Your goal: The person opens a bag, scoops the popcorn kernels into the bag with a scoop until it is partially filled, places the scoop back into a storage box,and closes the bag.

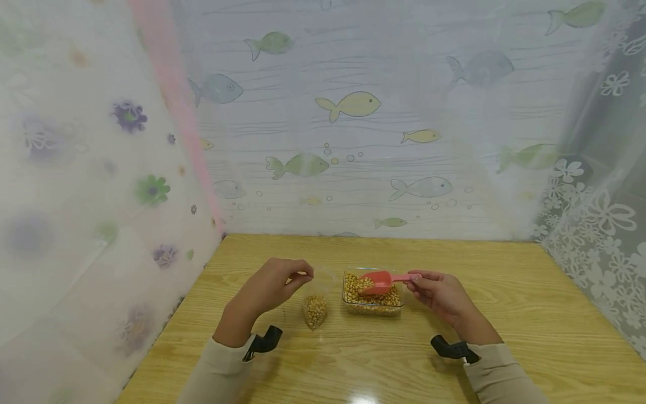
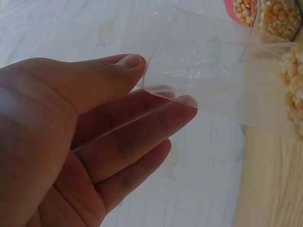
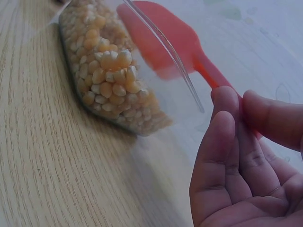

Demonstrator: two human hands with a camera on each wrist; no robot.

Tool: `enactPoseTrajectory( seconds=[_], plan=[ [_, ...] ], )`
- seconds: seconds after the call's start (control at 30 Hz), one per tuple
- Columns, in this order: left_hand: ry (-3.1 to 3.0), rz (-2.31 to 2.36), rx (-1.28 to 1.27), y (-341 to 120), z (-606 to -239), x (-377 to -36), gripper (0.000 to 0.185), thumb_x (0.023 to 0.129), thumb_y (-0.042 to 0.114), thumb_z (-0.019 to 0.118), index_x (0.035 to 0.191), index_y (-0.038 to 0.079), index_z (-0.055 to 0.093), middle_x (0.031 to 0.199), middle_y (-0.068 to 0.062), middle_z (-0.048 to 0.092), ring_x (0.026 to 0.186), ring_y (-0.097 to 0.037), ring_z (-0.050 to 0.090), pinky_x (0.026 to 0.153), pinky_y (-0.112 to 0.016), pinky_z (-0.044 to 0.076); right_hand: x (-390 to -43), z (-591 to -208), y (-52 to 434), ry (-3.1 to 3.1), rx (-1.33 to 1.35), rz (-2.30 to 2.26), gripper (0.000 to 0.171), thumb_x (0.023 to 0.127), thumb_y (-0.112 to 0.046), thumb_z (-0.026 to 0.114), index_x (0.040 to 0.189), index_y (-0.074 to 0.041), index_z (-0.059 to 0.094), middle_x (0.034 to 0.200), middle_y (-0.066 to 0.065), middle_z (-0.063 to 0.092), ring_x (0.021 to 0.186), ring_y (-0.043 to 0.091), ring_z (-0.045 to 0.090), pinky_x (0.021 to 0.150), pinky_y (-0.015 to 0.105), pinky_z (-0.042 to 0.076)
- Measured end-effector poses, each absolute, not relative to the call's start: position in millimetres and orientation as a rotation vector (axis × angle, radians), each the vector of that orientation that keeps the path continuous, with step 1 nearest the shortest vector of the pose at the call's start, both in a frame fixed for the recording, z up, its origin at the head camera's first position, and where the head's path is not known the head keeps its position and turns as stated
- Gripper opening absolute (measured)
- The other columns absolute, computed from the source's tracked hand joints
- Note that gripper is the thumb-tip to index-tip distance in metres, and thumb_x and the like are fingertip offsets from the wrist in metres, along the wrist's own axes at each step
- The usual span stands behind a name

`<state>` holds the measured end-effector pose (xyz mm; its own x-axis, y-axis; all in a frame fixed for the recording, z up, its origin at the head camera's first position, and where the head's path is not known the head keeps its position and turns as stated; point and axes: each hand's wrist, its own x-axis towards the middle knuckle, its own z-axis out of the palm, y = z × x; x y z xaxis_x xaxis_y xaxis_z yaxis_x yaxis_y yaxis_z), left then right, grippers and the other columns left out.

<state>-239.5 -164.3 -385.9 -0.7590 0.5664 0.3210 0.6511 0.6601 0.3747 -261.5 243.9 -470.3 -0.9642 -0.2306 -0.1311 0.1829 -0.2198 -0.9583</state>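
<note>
Left hand (image 1: 275,287): pinches the rim of the small clear plastic bag of corn kernels (image 1: 315,307), holding its mouth open.
Right hand (image 1: 440,293): grips the red plastic scoop (image 1: 384,281) by its handle, bowl over the clear rectangular container of kernels (image 1: 372,293).

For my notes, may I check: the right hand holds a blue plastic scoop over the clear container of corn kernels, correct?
Not quite: the plastic scoop is red, not blue, as the head view shows. The right hand does hold it over the clear container of corn kernels.

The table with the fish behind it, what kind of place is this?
Probably a small screened-off work corner: a wooden table closed in by a fish-print sheet and flowered curtains, with corn kernels set out.
</note>
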Motion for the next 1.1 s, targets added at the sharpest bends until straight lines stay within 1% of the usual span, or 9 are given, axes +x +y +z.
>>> enactPoseTrajectory(
  seconds=[0.1, 0.2, 0.4, 0.6, 0.7, 0.77, 0.93, 1.0, 1.1],
  plan=[
    [-2.707, -0.715, -0.999, -164, -385, -239, 0.013, 0.101, 0.016, 0.070, 0.111, 0.023, 0.074, 0.109, 0.007, 0.076, 0.095, -0.011, 0.075, 0.080, -0.033, 0.061, -261, -469, 244, 1.752, -0.048, -2.281, 0.016, 0.105, -0.015, 0.064, 0.117, -0.013, 0.075, 0.099, -0.002, 0.078, 0.092, 0.006, 0.075, 0.085, 0.023, 0.061],
    [-2.710, -0.711, -1.000, -164, -386, -239, 0.013, 0.101, 0.016, 0.069, 0.111, 0.024, 0.074, 0.109, 0.007, 0.076, 0.095, -0.011, 0.075, 0.081, -0.032, 0.061, -261, -469, 245, 1.731, -0.052, -2.289, 0.015, 0.105, -0.015, 0.063, 0.113, -0.017, 0.076, 0.100, -0.003, 0.078, 0.093, 0.006, 0.075, 0.087, 0.023, 0.061],
    [-2.703, -0.696, -1.010, -164, -387, -241, 0.013, 0.102, 0.018, 0.068, 0.112, 0.023, 0.074, 0.109, 0.007, 0.077, 0.095, -0.011, 0.075, 0.082, -0.033, 0.061, -261, -468, 245, 1.710, -0.050, -2.315, 0.016, 0.106, -0.016, 0.062, 0.115, -0.015, 0.075, 0.100, -0.002, 0.078, 0.093, 0.006, 0.075, 0.087, 0.023, 0.060],
    [-2.707, -0.698, -1.008, -163, -386, -241, 0.014, 0.102, 0.017, 0.068, 0.113, 0.023, 0.074, 0.110, 0.006, 0.077, 0.095, -0.011, 0.075, 0.082, -0.033, 0.061, -261, -465, 244, 1.708, -0.091, -2.324, 0.017, 0.107, -0.019, 0.061, 0.114, -0.018, 0.076, 0.101, -0.002, 0.078, 0.095, 0.006, 0.074, 0.087, 0.023, 0.060],
    [-2.719, -0.696, -0.994, -164, -386, -240, 0.013, 0.102, 0.017, 0.068, 0.113, 0.023, 0.074, 0.110, 0.006, 0.077, 0.094, -0.011, 0.075, 0.081, -0.032, 0.061, -261, -462, 241, 1.716, -0.118, -2.318, 0.017, 0.107, -0.019, 0.061, 0.116, -0.017, 0.075, 0.102, -0.003, 0.078, 0.096, 0.005, 0.074, 0.088, 0.023, 0.060],
    [-2.726, -0.700, -0.992, -164, -385, -240, 0.013, 0.103, 0.018, 0.068, 0.113, 0.023, 0.074, 0.110, 0.006, 0.077, 0.094, -0.011, 0.075, 0.080, -0.031, 0.061, -261, -459, 240, 1.712, -0.133, -2.325, 0.019, 0.106, -0.018, 0.061, 0.120, -0.013, 0.074, 0.102, -0.003, 0.078, 0.096, 0.005, 0.074, 0.087, 0.023, 0.060],
    [-2.735, -0.722, -0.993, -165, -385, -240, 0.013, 0.103, 0.018, 0.067, 0.113, 0.024, 0.074, 0.112, 0.006, 0.077, 0.095, -0.011, 0.076, 0.080, -0.031, 0.061, -258, -452, 236, 1.658, -0.182, -2.356, 0.019, 0.107, -0.015, 0.060, 0.119, -0.011, 0.074, 0.101, -0.002, 0.078, 0.093, 0.006, 0.075, 0.085, 0.022, 0.061],
    [-2.740, -0.730, -0.992, -165, -386, -241, 0.012, 0.103, 0.019, 0.067, 0.112, 0.024, 0.074, 0.112, 0.007, 0.076, 0.096, -0.011, 0.076, 0.081, -0.031, 0.061, -258, -450, 235, 1.647, -0.198, -2.363, 0.018, 0.107, -0.015, 0.060, 0.115, -0.014, 0.076, 0.101, -0.001, 0.078, 0.093, 0.006, 0.075, 0.085, 0.022, 0.061],
    [-2.752, -0.749, -0.993, -165, -387, -241, 0.012, 0.103, 0.018, 0.067, 0.111, 0.024, 0.073, 0.113, 0.007, 0.076, 0.097, -0.011, 0.076, 0.082, -0.031, 0.061, -259, -448, 232, 1.642, -0.216, -2.369, 0.018, 0.107, -0.015, 0.060, 0.117, -0.012, 0.075, 0.102, -0.001, 0.078, 0.095, 0.007, 0.074, 0.085, 0.022, 0.061]
  ],
)
